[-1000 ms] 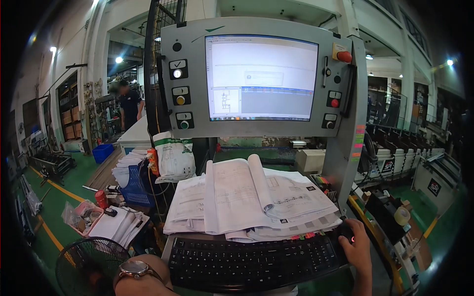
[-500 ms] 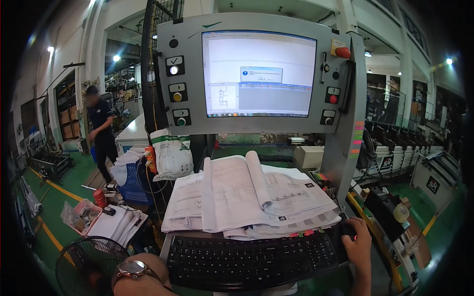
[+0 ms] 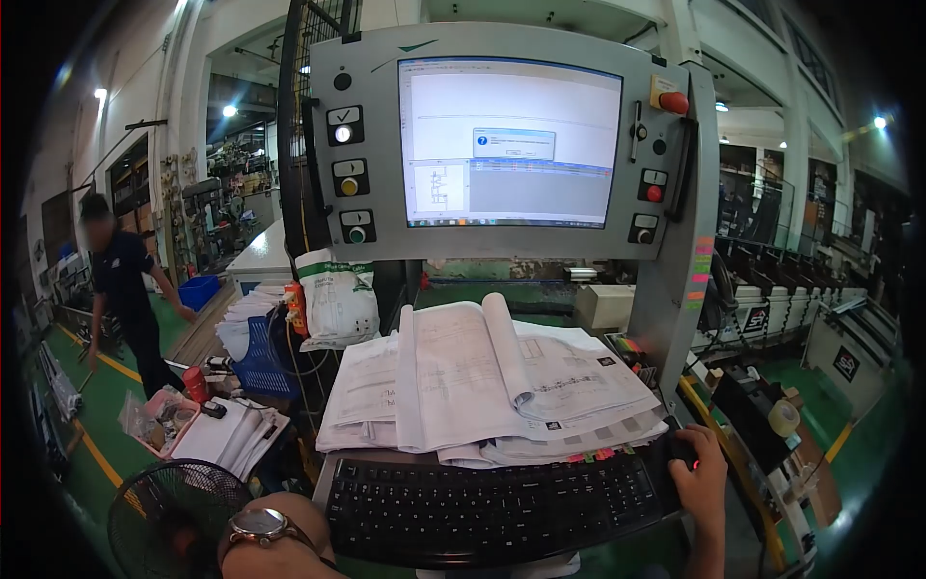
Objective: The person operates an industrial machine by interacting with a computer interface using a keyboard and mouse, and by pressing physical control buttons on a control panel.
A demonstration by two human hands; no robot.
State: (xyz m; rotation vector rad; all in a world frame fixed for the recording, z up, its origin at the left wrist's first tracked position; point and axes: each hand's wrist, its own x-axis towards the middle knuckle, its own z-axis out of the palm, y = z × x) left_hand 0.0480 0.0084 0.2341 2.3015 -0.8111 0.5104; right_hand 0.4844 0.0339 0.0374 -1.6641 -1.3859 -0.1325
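Note:
My right hand (image 3: pixel 702 473) lies over a black computer mouse (image 3: pixel 681 450) with a small red light, at the right end of a black keyboard (image 3: pixel 492 511). Its fingers curl round the mouse. At the lower left, my left hand (image 3: pixel 301 521) rests beside the keyboard's left end, a wristwatch (image 3: pixel 258 524) on its wrist; its fingers are hidden. Behind the keyboard lies a pile of printed drawings (image 3: pixel 458 381), the top sheets curled. A monitor (image 3: pixel 511 106) in a grey control panel (image 3: pixel 502 243) shows a small dialog box.
Buttons line both panel sides, with a red knob (image 3: pixel 672 101) at upper right. A white bag (image 3: pixel 338 301) hangs left of the papers. A fan (image 3: pixel 174 507), a pink basket (image 3: pixel 159 425) and a blue crate (image 3: pixel 270 359) stand at left. A person (image 3: pixel 125 289) is beyond them.
The person in the background has walked to the left and come nearer. The view has shifted very slightly. My hands stay in the same places.

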